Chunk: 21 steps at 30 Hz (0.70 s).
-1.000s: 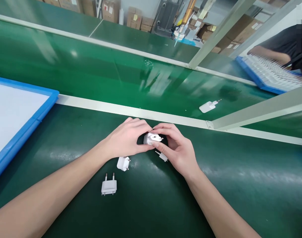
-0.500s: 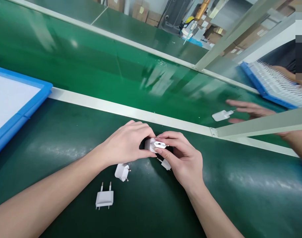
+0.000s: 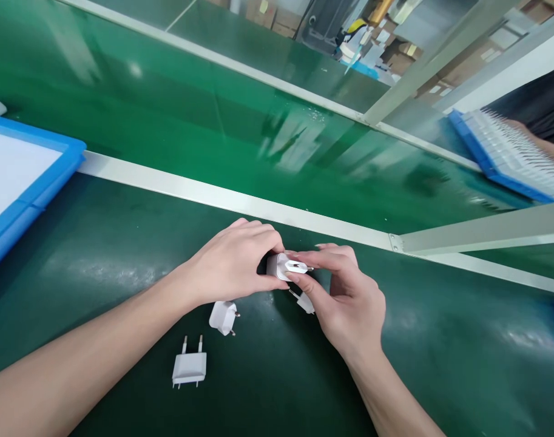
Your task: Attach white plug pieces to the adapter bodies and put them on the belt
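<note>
A white plug-in charger with two metal pins is held between both hands over the dark green table. My left hand closes its thumb and fingers around the charger's body. On the pin end, my right hand pinches with thumb and index finger. Just below the hands lies a white plug adapter, its pins to the right. Another plug adapter lies nearer me, pins pointing away. Partly covered by the right hand is a third plug adapter.
A blue-rimmed tray with a white base stands at the left. A pale metal rail crosses behind the hands, joined to a beam at right. Beyond it, a co-worker's arm reaches behind a blue tray of white pronged parts.
My right hand's fingers have shifted slightly right on the charger, the rear ones lifting. Across the rail, the co-worker's hand and the white charger near it have left the view.
</note>
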Tool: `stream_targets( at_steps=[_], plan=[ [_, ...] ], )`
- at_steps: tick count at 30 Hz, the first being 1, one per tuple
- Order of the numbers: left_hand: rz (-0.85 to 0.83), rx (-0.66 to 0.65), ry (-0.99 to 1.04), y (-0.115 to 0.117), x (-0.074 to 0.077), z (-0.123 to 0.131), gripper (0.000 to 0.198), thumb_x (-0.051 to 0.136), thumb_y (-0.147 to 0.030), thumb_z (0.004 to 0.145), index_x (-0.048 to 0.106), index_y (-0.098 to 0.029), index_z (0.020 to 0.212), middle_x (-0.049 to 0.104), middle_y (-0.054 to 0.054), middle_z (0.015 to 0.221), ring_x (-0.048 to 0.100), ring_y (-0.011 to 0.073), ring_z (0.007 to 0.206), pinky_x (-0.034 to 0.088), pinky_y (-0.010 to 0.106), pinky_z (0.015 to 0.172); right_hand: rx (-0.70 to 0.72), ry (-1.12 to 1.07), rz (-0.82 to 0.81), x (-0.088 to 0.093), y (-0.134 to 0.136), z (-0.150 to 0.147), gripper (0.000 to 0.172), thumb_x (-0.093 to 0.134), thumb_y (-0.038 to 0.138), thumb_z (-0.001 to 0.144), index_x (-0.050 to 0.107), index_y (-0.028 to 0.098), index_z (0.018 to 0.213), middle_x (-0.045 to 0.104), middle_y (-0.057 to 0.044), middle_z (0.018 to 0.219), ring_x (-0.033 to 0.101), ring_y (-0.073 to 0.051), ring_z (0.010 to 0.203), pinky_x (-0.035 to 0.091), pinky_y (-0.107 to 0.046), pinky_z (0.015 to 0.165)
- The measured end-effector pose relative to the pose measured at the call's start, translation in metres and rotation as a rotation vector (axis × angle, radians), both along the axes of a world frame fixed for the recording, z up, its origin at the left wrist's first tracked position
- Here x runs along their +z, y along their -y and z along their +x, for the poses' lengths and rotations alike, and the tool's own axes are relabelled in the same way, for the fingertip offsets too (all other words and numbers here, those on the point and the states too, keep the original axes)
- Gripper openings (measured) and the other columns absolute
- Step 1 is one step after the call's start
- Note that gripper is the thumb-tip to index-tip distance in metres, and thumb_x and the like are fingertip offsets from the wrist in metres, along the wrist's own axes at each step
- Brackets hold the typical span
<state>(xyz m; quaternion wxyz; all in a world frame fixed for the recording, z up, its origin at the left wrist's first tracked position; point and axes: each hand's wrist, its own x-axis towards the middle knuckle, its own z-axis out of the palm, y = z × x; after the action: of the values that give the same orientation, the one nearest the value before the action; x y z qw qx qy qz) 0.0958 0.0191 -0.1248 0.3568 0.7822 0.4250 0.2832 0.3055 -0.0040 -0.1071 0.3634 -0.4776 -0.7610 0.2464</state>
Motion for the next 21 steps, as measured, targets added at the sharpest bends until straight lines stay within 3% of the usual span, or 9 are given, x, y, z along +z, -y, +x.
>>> stream_targets(
  at_steps=[16, 21],
  plan=[
    [0.003, 0.000, -0.023, 0.0010, 0.0041, 0.0009, 0.028, 0.080, -0.038, 0.081, 0.059, -0.021, 0.088, 0.068, -0.001, 0.097, 0.060, 0.0209, 0.094, 0.043, 0.037, 0.086, 0.057, 0.085, 0.082, 0.0082, -0.0006, -0.0053, 0.014, 0.076, 0.025, 0.090, 0.072, 0.033, 0.101, 0.080, 0.002, 0.098, 0.069, -0.025, 0.087, 0.050, -0.055, 0.099],
    [-0.003, 0.013, 0.033, 0.0021, 0.0041, 0.0002, 0.026, 0.081, -0.038, 0.080, 0.062, -0.021, 0.089, 0.069, 0.000, 0.097, 0.060, 0.0210, 0.096, 0.045, 0.037, 0.088, 0.061, -0.008, 0.031, 0.0005, -0.0025, -0.0018, 0.010, 0.077, 0.028, 0.089, 0.073, 0.032, 0.098, 0.079, 0.000, 0.098, 0.068, -0.025, 0.091, 0.054, -0.049, 0.093]
  ],
)
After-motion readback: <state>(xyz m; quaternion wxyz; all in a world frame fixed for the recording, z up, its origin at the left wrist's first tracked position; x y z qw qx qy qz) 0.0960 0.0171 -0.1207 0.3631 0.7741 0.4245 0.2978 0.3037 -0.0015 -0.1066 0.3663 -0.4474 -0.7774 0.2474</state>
